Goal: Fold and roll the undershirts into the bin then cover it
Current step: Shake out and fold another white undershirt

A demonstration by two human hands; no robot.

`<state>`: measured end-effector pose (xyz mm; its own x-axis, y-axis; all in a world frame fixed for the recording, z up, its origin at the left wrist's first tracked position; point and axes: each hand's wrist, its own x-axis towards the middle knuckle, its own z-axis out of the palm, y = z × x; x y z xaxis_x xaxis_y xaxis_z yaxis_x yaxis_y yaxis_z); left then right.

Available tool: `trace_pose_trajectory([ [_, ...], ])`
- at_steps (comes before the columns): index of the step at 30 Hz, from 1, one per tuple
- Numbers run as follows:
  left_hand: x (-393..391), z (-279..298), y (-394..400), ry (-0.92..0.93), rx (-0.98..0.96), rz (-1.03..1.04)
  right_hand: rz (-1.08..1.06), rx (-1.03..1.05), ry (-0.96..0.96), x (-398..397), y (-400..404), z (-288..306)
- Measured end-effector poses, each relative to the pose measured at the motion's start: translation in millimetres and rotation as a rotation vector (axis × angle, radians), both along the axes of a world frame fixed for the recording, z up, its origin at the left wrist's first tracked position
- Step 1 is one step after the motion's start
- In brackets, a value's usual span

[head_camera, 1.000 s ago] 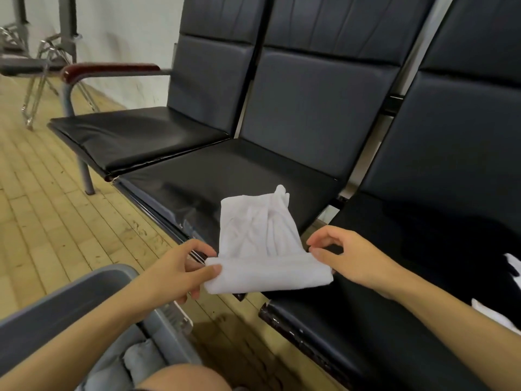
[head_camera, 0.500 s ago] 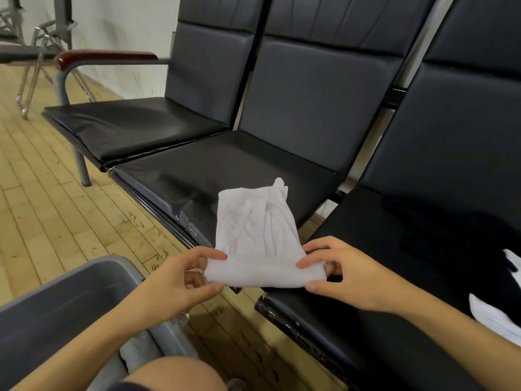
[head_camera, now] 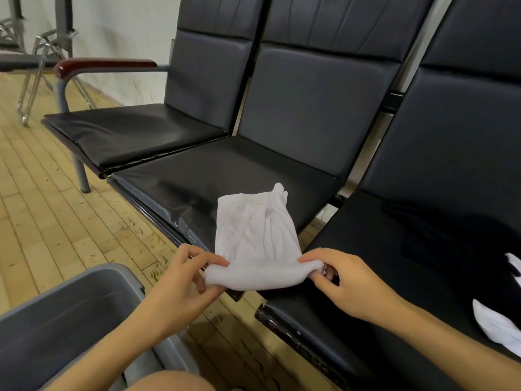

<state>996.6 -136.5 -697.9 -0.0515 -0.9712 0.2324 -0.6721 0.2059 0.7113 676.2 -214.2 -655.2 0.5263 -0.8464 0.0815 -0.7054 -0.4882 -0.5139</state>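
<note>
the left hand [head_camera: 180, 283] pinches the left end of the white undershirt [head_camera: 255, 241], thumb on top and fingers curled beneath the roll. the right hand [head_camera: 346, 280] pinches the right end the same way, thumb over the fabric and fingertips tucked under it. both hands are clamped on the cloth.

the undershirt is thin, soft, creased fabric. its near edge is turned into a low tube running from one hand to the other; the unrolled part lies flat and tapers away from the person, ending in a bunched tip. it rests on the front part of the middle seat [head_camera: 225, 176], with the rolled edge at the seat's front edge.

the seats are black padded vinyl, smooth and slightly glossy, with scuffed, peeling front edges. the right seat [head_camera: 380, 249] carries a dark garment [head_camera: 451, 235] and a second white cloth [head_camera: 496, 325] at the frame's right margin. the left seat [head_camera: 127, 134] has a red-brown armrest [head_camera: 104, 64].

the grey bin [head_camera: 56, 314], a smooth plastic container, stands on the wooden plank floor [head_camera: 42, 221] at lower left, below the left forearm. its contents are not visible. metal chair legs [head_camera: 31, 80] stand at upper left.
</note>
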Motion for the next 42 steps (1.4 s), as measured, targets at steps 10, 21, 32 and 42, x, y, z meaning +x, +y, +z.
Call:
trace_pose_trajectory([
  [10, 11, 12, -15, 0.074, -0.039, -0.065, -0.043, 0.044, -0.142, 4, -14, -5],
  [21, 8, 15, -27, 0.13, 0.091, 0.003, -0.089, 0.069, -0.16, 6, -17, -4],
  [32, 6, 21, -36, 0.183, 0.188, 0.072, -0.133, 0.114, -0.189, 12, -23, 10],
  [42, 5, 20, -35, 0.186, 0.215, 0.051, -0.047, 0.253, -0.172, 6, -26, 12],
])
